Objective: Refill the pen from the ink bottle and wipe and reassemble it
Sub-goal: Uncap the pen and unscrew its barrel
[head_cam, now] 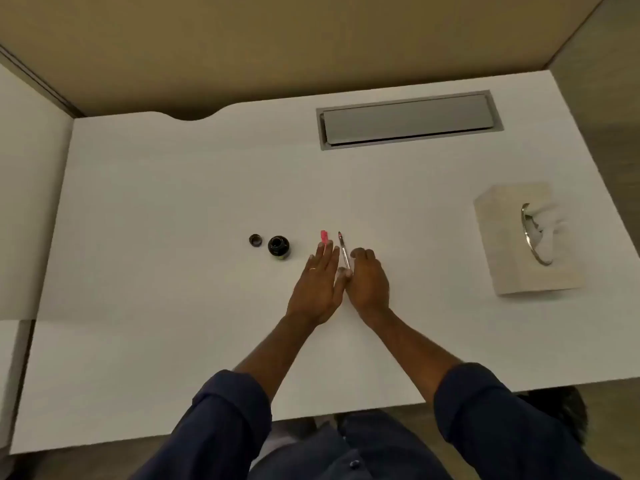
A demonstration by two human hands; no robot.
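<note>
Right hand pinches pen, nib pointing away; left hand flat, fingers spread, empty; open ink bottle left of grip, ready for dipping.

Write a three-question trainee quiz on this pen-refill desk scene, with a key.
1. True or false: the ink bottle is capped.
2. Which hand holds the clear pen section?
A. left hand
B. right hand
3. Fill in: the tissue box sits to the person's ____.

Key:
1. False; its cap lies on the desk beside it.
2. B; the left hand's fingers rest flat, just short of the pink pen piece.
3. Right.
</note>
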